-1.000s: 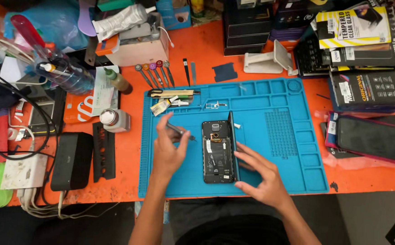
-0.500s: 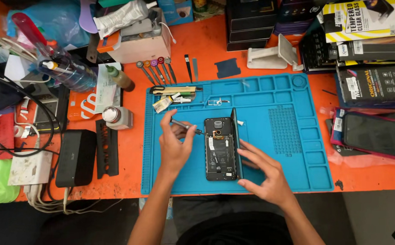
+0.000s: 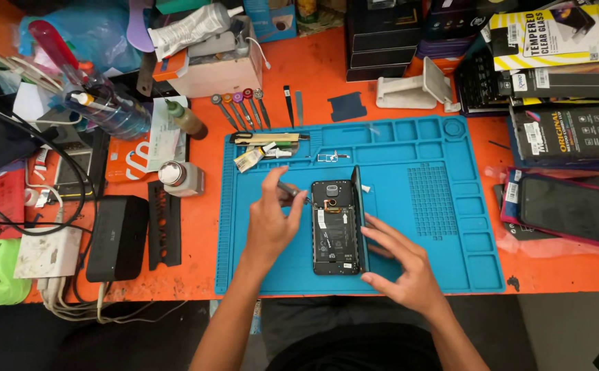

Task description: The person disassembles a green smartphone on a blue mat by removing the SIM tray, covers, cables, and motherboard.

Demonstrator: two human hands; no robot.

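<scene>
You face a cluttered orange worktop [image 3: 313, 75] under even light, with dark floor [image 3: 560, 336] below its near edge.

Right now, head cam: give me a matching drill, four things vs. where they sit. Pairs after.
Things:
1. opened phone
2. screwdriver row
3. black box
4. white stand

Places:
A. on the orange table, above the mat's top right part
B. on the orange table, left of the blue mat
C. middle of the blue mat, between the left hand and right hand
D. above the mat's top left corner

Pairs: 1-C, 2-D, 3-B, 4-A
</scene>
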